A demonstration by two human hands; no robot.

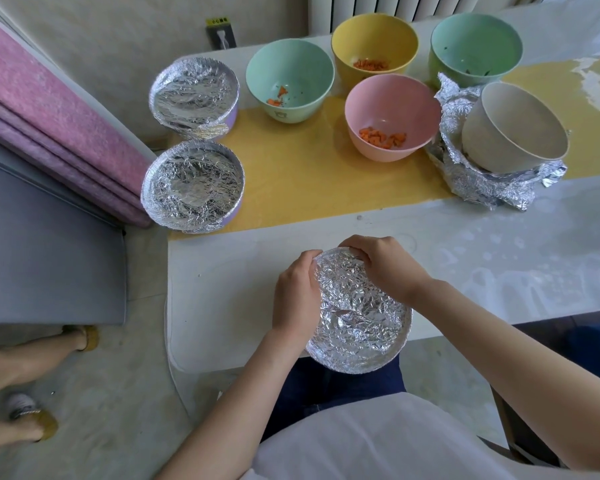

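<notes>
1. Head view, the work in hand: a foil-covered bowl (357, 320) is at the near edge of the white bench (222, 289). Its near side juts past that edge, above the person's lap.
2. The left hand (297, 296) is curled around the bowl's left rim, with the fingers bent over the crinkled foil at the far-left edge.
3. The right hand (381, 265) comes across from the right. Its fingers are curled over the far rim and pinch the foil there, so both hands hold the bowl and neither is spread wide.
4. Further along the bench, on the left, two more foil-topped bowls (194, 95) (193, 187) stand one behind the other, just beside a pink curtain (49, 109).
5. A yellow strip (309, 174) runs across the bench and carries several open bowls:
   - a mint bowl (290, 81) with a few carrot bits;
   - a yellow bowl (374, 39) behind it with more carrot;
   - a pink bowl (392, 109) holding a small heap of carrot pieces (381, 138);
   - a green bowl (475, 46) at the back right.
6. To the right of the pink bowl, a beige bowl (513, 128) sits tilted on a loose sheet of crumpled foil (482, 185).
7. At the lower left, another person's feet in yellow sandals (45, 424) stand on the floor.
</notes>
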